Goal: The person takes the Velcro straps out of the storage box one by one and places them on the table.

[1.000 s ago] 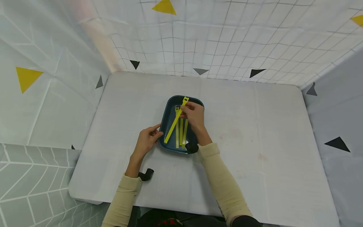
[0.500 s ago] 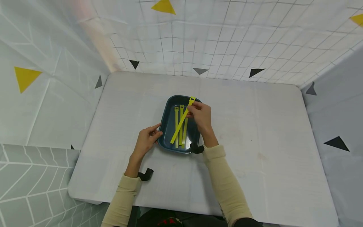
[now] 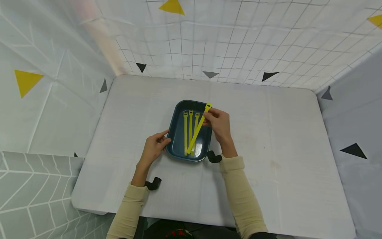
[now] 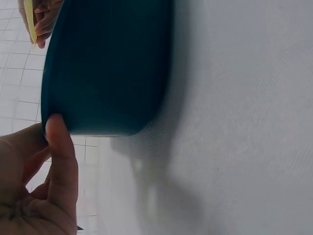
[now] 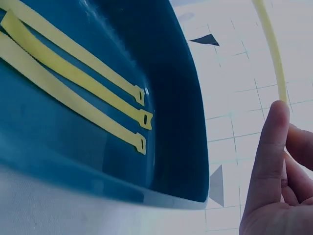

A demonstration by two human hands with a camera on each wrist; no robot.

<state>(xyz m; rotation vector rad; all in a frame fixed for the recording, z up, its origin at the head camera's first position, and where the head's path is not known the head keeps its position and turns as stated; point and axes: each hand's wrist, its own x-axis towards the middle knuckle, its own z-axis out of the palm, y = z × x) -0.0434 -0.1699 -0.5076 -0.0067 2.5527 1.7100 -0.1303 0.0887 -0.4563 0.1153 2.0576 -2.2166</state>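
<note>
A dark teal tray (image 3: 179,144) stands near the middle of the table. Its left rim is held by my left hand (image 3: 153,146); the left wrist view has the thumb (image 4: 61,156) against the outer tray wall (image 4: 107,73). My right hand (image 3: 221,126) pinches a yellow hook-and-loop cable tie (image 3: 198,132) near its slotted head, over the tray's right side. Three similar cable ties (image 3: 185,132) lie side by side on the tray floor. Their slotted heads (image 5: 145,119) show in the right wrist view, apart from the held tie (image 5: 274,49).
Black curved wrist mounts (image 3: 153,183) stick out by both forearms. A white table (image 3: 283,149) surrounds the tray. Behind it hangs a white grid-lined sheet (image 3: 232,39) with triangular markers, and more sheeting closes off both sides.
My right hand has moved rightward with the pinched cable tie, from the tray's middle to its right edge, uncovering the ties below. The left hand has stayed at the rim.
</note>
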